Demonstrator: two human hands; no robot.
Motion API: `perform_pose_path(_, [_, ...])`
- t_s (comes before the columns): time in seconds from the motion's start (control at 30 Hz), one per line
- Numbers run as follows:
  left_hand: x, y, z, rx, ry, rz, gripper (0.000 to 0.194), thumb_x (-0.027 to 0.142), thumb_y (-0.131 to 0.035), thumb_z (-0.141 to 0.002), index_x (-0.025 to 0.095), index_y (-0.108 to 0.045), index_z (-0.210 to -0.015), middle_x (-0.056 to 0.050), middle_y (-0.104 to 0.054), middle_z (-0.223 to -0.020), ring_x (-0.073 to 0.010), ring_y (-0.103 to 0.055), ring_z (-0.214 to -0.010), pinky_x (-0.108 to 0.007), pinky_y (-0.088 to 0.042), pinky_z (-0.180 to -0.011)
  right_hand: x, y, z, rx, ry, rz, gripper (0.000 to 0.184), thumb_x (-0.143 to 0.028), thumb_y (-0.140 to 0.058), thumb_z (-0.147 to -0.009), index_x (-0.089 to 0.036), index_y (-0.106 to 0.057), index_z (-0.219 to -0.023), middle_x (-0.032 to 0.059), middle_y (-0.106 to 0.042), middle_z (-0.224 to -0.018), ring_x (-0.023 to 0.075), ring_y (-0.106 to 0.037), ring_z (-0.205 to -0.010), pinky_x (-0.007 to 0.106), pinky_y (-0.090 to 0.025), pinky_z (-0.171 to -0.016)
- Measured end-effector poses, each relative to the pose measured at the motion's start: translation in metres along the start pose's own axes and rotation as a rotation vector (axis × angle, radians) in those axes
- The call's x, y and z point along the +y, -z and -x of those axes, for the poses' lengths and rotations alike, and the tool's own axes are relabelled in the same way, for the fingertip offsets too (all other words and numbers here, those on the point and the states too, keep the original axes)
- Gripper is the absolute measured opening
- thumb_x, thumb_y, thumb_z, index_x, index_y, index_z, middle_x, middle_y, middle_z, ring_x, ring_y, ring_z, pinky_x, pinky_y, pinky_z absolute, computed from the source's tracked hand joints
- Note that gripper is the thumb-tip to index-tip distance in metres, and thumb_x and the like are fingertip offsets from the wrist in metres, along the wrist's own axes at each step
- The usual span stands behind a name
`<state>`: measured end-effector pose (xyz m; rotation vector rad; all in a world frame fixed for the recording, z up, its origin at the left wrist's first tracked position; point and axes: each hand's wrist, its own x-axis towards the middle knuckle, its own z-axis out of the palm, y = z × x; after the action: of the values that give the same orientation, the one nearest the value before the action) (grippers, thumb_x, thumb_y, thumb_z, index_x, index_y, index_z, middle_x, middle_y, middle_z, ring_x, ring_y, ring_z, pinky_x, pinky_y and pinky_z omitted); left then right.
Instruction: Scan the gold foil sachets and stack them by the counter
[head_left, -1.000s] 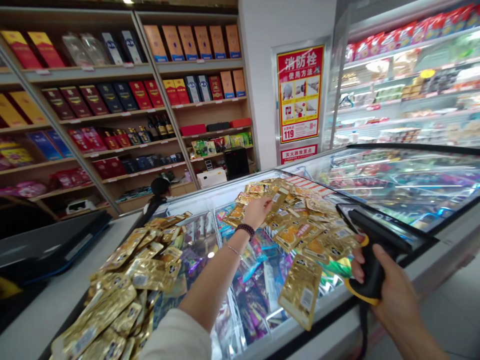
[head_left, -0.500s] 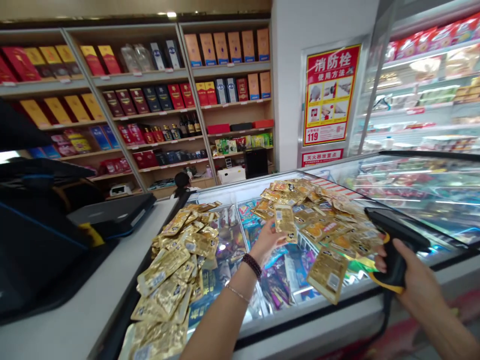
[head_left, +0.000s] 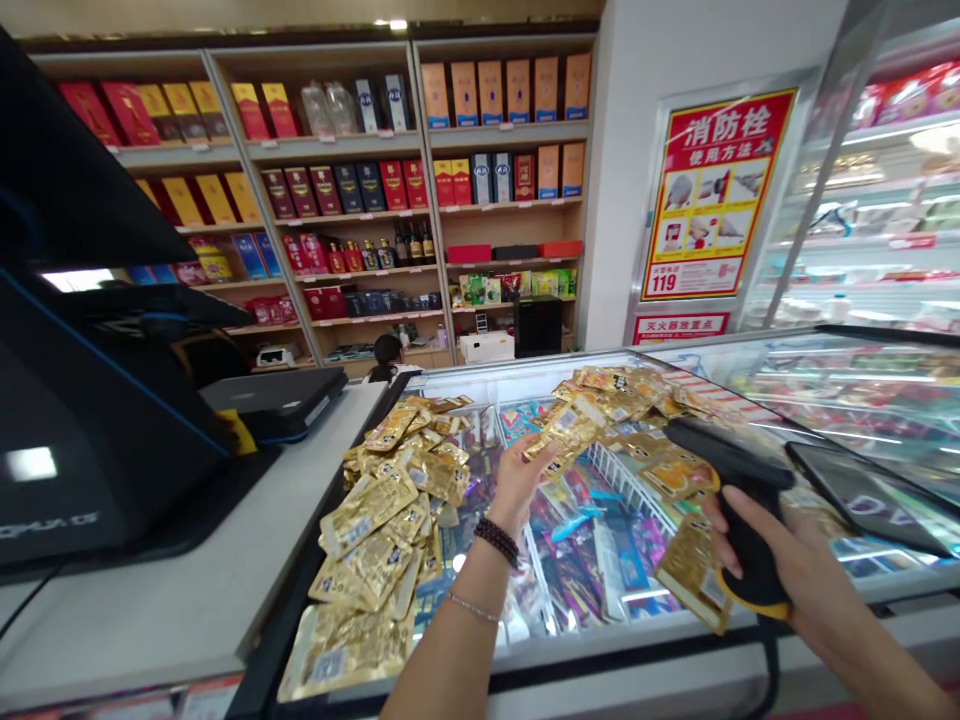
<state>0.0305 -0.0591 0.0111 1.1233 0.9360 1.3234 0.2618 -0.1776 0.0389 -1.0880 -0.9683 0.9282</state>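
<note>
My left hand (head_left: pixel 520 482) pinches a gold foil snack packet (head_left: pixel 568 432) by its near edge, above the glass lid of a chest freezer. Wrapped round the handle of a black barcode scanner (head_left: pixel 750 530) is my right hand (head_left: pixel 795 570); the scanner's head points left, towards the packets. Beneath it a single gold packet (head_left: pixel 694 572) lies near the front edge of the glass. One heap of gold packets (head_left: pixel 382 535) covers the left side of the freezer, and another heap (head_left: pixel 645 400) spreads over the back and right.
The chest freezer's glass (head_left: pixel 517 640) shows colourful packaged goods below. To the left, a white counter (head_left: pixel 187 600) carries a black checkout machine (head_left: pixel 97 420). A dark tablet-like device (head_left: pixel 870 495) lies at right. A person (head_left: pixel 387 358) is behind, before shelves of boxes (head_left: pixel 345 190).
My left hand has tilted its packet and shifted slightly left over the freezer. The scanner in my right hand has come nearer to the packets, and the view has swung left.
</note>
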Motion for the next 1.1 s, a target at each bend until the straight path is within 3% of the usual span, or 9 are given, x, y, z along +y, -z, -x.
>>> perform_pose_path(0.1, [-0.005,0.012,-0.011,0.06,-0.099,-0.194,0.031,0.035,-0.069,-0.081,0.017,-0.065,-0.105,-0.007,-0.071,-0.095,-0.0156,-0.066,-0.078,-0.026,-0.053,-0.069,-0.004,-0.016,0.004,-0.192,0.06,0.244,0.04,-0.056,-0.069,-0.079,-0.02,-0.056,-0.07,-0.0014,-0.053,-0.05,0.0131,-0.047,-0.041,0.025,-0.039,-0.042])
perform_pose_path(0.2, [-0.007,0.024,-0.018,0.103,-0.217,-0.403,0.024,0.027,-0.068,-0.08,0.016,-0.066,-0.101,-0.006,-0.071,-0.093,-0.0154,-0.064,-0.08,-0.025,-0.05,-0.071,-0.007,-0.032,0.01,-0.165,0.159,0.487,0.044,-0.06,-0.062,-0.082,-0.021,-0.052,-0.063,-0.0025,-0.051,-0.043,0.0137,-0.048,-0.04,0.027,-0.041,-0.047])
perform_pose_path(0.3, [-0.007,0.032,-0.021,0.12,-0.221,-0.5,0.027,0.027,-0.071,-0.078,0.016,-0.065,-0.101,-0.004,-0.07,-0.09,-0.0135,-0.062,-0.073,-0.024,-0.048,-0.067,-0.009,-0.048,0.019,-0.13,0.144,0.59,0.042,-0.062,-0.059,-0.082,-0.023,-0.052,-0.065,-0.0037,-0.051,-0.042,0.0156,-0.049,-0.039,0.028,-0.04,-0.047])
perform_pose_path(0.53, [-0.006,0.041,-0.024,0.106,-0.21,-0.425,0.026,0.03,-0.072,-0.077,0.015,-0.066,-0.097,-0.002,-0.067,-0.077,-0.0128,-0.06,-0.068,-0.022,-0.046,-0.063,-0.005,-0.067,0.035,-0.142,0.142,0.689,0.038,-0.061,-0.054,-0.081,-0.025,-0.053,-0.067,-0.0049,-0.05,-0.038,0.0178,-0.05,-0.037,0.03,-0.04,-0.048])
perform_pose_path(1.1, [-0.007,0.043,-0.027,0.128,-0.223,-0.434,0.026,0.03,-0.073,-0.077,0.014,-0.067,-0.097,-0.003,-0.067,-0.078,-0.0147,-0.062,-0.07,-0.024,-0.046,-0.065,-0.008,-0.071,0.039,-0.149,0.1,0.695,0.04,-0.063,-0.051,-0.081,-0.026,-0.052,-0.067,-0.0044,-0.05,-0.038,0.0178,-0.049,-0.038,0.03,-0.04,-0.048])
